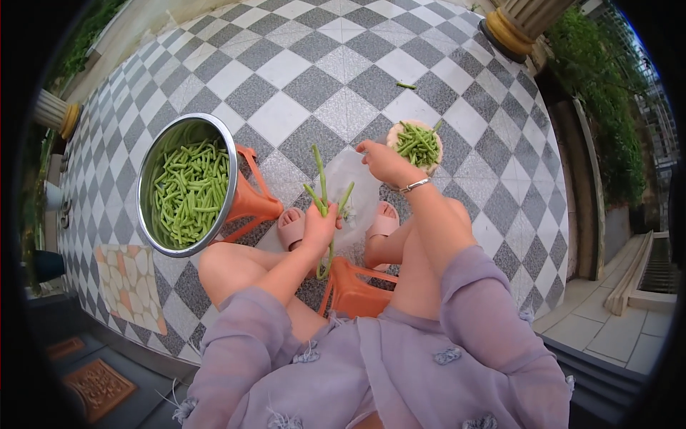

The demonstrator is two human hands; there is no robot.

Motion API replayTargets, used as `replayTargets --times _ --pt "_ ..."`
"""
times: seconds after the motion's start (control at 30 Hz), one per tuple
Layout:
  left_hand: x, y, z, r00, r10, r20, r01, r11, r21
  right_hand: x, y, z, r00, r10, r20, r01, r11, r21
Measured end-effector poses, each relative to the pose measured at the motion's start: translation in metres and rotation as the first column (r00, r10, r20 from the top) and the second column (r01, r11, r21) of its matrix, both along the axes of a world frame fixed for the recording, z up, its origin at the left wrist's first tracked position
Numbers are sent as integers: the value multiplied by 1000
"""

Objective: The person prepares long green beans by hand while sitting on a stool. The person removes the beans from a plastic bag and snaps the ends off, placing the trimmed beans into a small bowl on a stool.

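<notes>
Several long green beans [321, 174] are held in my left hand [320, 225], their ends sticking out above and below the fist. My right hand [387, 162] is over the right edge of a translucent plastic bag [348, 185], just left of a pale round container [393, 135] heaped with green beans [417, 143]. Its fingers are bent; whether they hold anything cannot be told. Small scraps lie in or under the bag, between my feet. To the left, a large steel basin [231, 177] holds many short pieces of green bean [193, 187].
An orange plastic stool [249, 195] stands under the basin, another orange stool [356, 295] beneath me. A loose bean piece [406, 86] lies on the checkered tile floor [343, 110]. A stone-patterned mat [131, 284] is at the lower left, a column [517, 27] at the upper right.
</notes>
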State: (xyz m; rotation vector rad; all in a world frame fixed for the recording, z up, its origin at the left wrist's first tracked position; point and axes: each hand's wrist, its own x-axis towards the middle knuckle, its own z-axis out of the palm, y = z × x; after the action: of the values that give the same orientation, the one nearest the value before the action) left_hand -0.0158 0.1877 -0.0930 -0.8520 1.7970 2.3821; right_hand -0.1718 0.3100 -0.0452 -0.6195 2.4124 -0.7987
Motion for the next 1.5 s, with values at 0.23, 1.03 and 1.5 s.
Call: replayTargets --times 0.23,1.03,1.5 --pt "-2 -1 14 999 17 43 -22 993 116 22 15 -12 992 119 -49 -114 989 91" --pt "9 -8 41 997 -37 71 6 916 402 70 0 9 953 -142 -266 130 990 -62" --pt "8 -11 30 996 74 59 -89 938 335 107 -12 -11 904 111 -413 -164 982 -94"
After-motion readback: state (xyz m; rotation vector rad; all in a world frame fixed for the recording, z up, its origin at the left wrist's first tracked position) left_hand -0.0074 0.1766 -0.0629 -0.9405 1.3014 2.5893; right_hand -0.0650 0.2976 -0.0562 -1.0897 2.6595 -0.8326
